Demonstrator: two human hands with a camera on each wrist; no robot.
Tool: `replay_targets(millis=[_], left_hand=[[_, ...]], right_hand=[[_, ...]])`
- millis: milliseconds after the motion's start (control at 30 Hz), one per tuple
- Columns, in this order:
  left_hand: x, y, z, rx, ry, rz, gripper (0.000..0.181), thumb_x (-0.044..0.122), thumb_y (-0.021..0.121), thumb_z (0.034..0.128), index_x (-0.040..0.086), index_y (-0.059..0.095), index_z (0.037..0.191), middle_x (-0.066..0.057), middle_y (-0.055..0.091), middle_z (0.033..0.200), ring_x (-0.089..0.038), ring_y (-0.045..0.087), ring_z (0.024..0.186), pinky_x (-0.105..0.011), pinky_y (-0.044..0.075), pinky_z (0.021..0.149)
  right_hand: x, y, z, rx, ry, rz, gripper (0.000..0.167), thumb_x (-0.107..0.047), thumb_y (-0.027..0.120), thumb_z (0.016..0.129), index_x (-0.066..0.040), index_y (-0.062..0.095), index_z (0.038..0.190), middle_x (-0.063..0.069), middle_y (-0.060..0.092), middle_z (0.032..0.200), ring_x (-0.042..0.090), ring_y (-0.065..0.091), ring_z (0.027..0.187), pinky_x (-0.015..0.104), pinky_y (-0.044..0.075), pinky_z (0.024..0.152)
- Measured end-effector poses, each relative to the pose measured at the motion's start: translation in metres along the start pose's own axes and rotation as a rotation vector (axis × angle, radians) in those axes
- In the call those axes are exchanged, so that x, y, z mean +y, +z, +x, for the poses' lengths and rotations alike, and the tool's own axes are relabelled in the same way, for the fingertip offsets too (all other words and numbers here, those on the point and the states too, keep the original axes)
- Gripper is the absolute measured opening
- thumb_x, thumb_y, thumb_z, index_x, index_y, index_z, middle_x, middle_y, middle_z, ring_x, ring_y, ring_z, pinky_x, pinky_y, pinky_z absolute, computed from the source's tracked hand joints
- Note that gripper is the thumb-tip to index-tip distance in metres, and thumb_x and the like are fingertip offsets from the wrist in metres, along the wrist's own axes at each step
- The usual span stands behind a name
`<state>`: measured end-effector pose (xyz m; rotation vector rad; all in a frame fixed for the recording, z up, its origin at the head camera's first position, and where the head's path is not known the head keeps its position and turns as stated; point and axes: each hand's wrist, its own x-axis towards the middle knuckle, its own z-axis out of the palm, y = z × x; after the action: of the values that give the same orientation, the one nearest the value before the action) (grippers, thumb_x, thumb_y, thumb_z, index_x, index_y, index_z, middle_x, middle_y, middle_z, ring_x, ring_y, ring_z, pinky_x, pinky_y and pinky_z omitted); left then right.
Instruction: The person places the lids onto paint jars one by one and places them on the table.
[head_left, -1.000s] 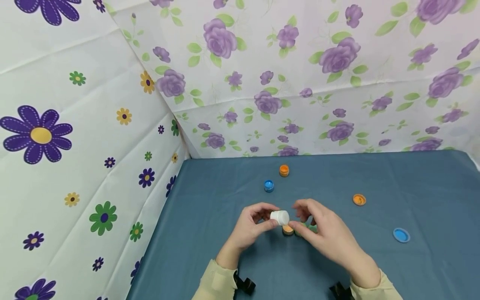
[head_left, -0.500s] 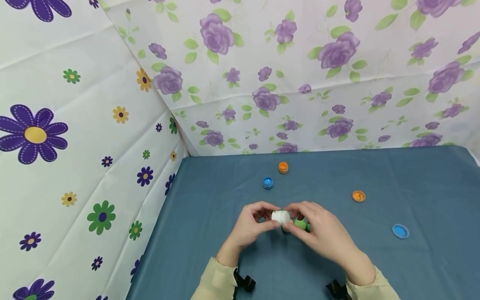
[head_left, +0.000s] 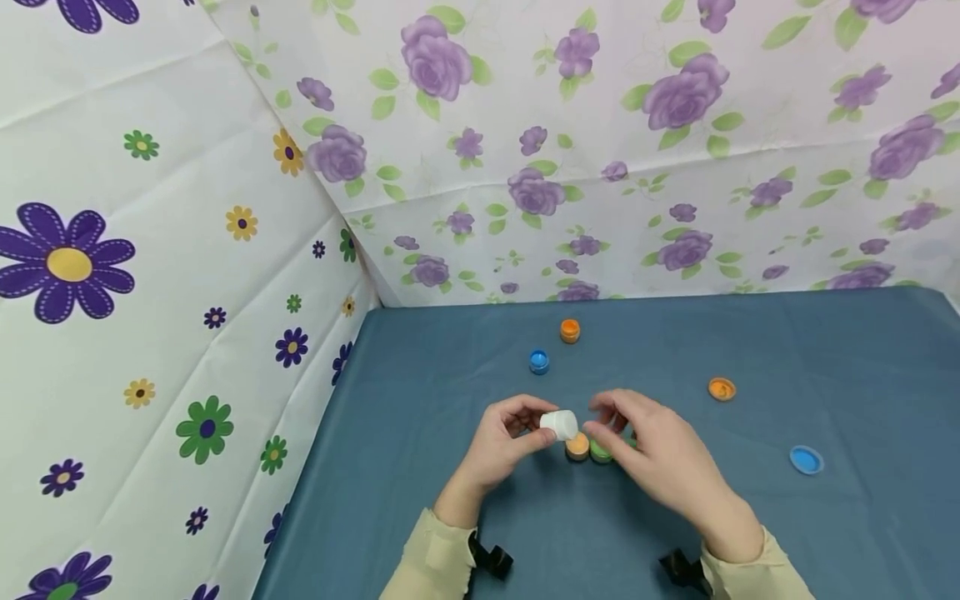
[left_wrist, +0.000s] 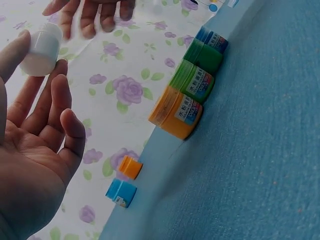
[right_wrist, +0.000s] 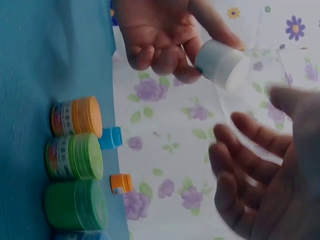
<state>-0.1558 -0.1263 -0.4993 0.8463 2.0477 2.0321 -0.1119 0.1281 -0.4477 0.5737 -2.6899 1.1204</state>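
My left hand (head_left: 498, 446) pinches a small white jar (head_left: 559, 424) between thumb and fingers, tilted on its side above the table. In the right wrist view the jar's capped end points toward my right hand (right_wrist: 260, 170). That hand is held just right of the jar, apart from it, fingers bent loosely around nothing. Beneath the hands stands a row of labelled paint jars: orange (left_wrist: 176, 113), light green (left_wrist: 192, 81), dark green (left_wrist: 204, 56) and blue (left_wrist: 212, 39). In the head view my right hand hides part of this row.
Farther back on the blue-grey tablecloth (head_left: 420, 375) stand a small uncovered blue jar (head_left: 538, 362) and a small uncovered orange jar (head_left: 570, 331). To the right lie an orange lid (head_left: 722, 388) and a blue lid (head_left: 807, 459). Flowered cloth (head_left: 465, 242) hangs behind.
Half a second ago my right fingers were at the white jar's end; now they have drawn away to the right. The jar stays in my left hand, at a slightly different tilt.
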Motion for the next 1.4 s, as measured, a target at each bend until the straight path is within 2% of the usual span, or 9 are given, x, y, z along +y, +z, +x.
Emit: replay_targets(millis=[100, 200, 300, 567, 867, 933, 1167, 1300, 1400], left_hand=[[0.000, 0.000, 0.000, -0.005, -0.004, -0.023, 0.044, 0.038, 0.077, 0.1023, -0.002, 0.074, 0.122, -0.008, 0.073, 0.105, -0.016, 0.064, 0.087, -0.030, 0.056, 0.076], [0.000, 0.001, 0.000, -0.022, -0.001, -0.030, 0.048, 0.040, 0.076, 0.1024, -0.004, 0.073, 0.122, -0.006, 0.074, 0.106, -0.016, 0.065, 0.088, -0.030, 0.056, 0.076], [0.000, 0.002, 0.000, -0.036, -0.002, -0.052, 0.052, 0.041, 0.077, 0.1009, -0.007, 0.072, 0.121, -0.004, 0.075, 0.107, -0.013, 0.067, 0.088, -0.028, 0.057, 0.076], [-0.004, 0.004, 0.000, -0.056, 0.028, -0.179, 0.042, 0.017, 0.079, 0.1006, -0.019, 0.067, 0.119, -0.009, 0.077, 0.111, -0.010, 0.072, 0.091, -0.025, 0.060, 0.078], [-0.004, 0.005, 0.000, -0.050, 0.079, -0.167, 0.047, 0.024, 0.081, 0.1002, -0.019, 0.067, 0.115, -0.035, 0.070, 0.107, -0.010, 0.072, 0.094, -0.028, 0.061, 0.080], [-0.004, 0.006, 0.000, -0.048, 0.077, -0.162, 0.047, 0.025, 0.081, 0.1000, -0.018, 0.067, 0.115, -0.032, 0.071, 0.108, -0.010, 0.072, 0.094, -0.028, 0.061, 0.080], [-0.001, 0.005, 0.002, -0.065, 0.020, -0.203, 0.047, 0.021, 0.081, 0.0997, -0.018, 0.063, 0.118, 0.000, 0.076, 0.110, -0.010, 0.072, 0.094, -0.026, 0.060, 0.082], [0.003, 0.004, 0.001, -0.090, -0.012, -0.196, 0.044, 0.015, 0.082, 0.0979, -0.016, 0.060, 0.121, 0.001, 0.075, 0.112, -0.011, 0.072, 0.098, -0.028, 0.060, 0.085], [0.006, 0.004, 0.001, -0.099, -0.051, -0.165, 0.049, 0.010, 0.083, 0.0962, -0.015, 0.060, 0.131, 0.000, 0.074, 0.119, -0.013, 0.072, 0.105, -0.030, 0.060, 0.089]], right_hand=[[0.002, 0.002, 0.001, -0.008, -0.143, -0.003, 0.041, -0.037, 0.077, 0.101, -0.030, 0.067, 0.140, -0.013, 0.066, 0.117, 0.003, 0.061, 0.094, 0.030, 0.054, 0.070], [0.003, 0.006, 0.002, -0.001, -0.247, 0.003, 0.050, -0.030, 0.083, 0.097, -0.030, 0.066, 0.144, -0.010, 0.066, 0.126, 0.004, 0.063, 0.096, 0.030, 0.056, 0.072], [0.003, 0.010, 0.003, 0.000, -0.287, 0.003, 0.047, -0.028, 0.083, 0.096, -0.028, 0.068, 0.140, -0.010, 0.066, 0.127, 0.007, 0.065, 0.097, 0.030, 0.057, 0.076], [-0.002, 0.011, 0.004, -0.045, -0.231, -0.001, 0.032, -0.032, 0.079, 0.099, -0.025, 0.070, 0.128, -0.013, 0.067, 0.118, 0.004, 0.061, 0.100, 0.031, 0.057, 0.080], [-0.004, 0.012, 0.004, -0.067, -0.205, 0.023, 0.031, -0.032, 0.076, 0.102, -0.021, 0.068, 0.130, -0.008, 0.067, 0.122, 0.013, 0.067, 0.101, 0.030, 0.059, 0.082], [-0.003, 0.012, 0.004, -0.067, -0.205, 0.025, 0.031, -0.032, 0.076, 0.102, -0.021, 0.069, 0.130, -0.008, 0.067, 0.121, 0.014, 0.067, 0.102, 0.031, 0.059, 0.082], [-0.001, 0.012, 0.005, -0.041, -0.241, -0.001, 0.038, -0.029, 0.079, 0.098, -0.022, 0.069, 0.135, -0.008, 0.067, 0.123, 0.010, 0.064, 0.105, 0.033, 0.057, 0.083], [0.000, 0.009, 0.005, -0.033, -0.228, -0.007, 0.042, -0.030, 0.076, 0.102, -0.022, 0.066, 0.142, -0.008, 0.067, 0.122, 0.008, 0.064, 0.103, 0.034, 0.057, 0.081], [0.004, 0.001, 0.002, 0.008, -0.182, -0.003, 0.039, -0.027, 0.069, 0.107, -0.020, 0.064, 0.145, -0.007, 0.067, 0.117, 0.008, 0.063, 0.099, 0.036, 0.056, 0.078]])
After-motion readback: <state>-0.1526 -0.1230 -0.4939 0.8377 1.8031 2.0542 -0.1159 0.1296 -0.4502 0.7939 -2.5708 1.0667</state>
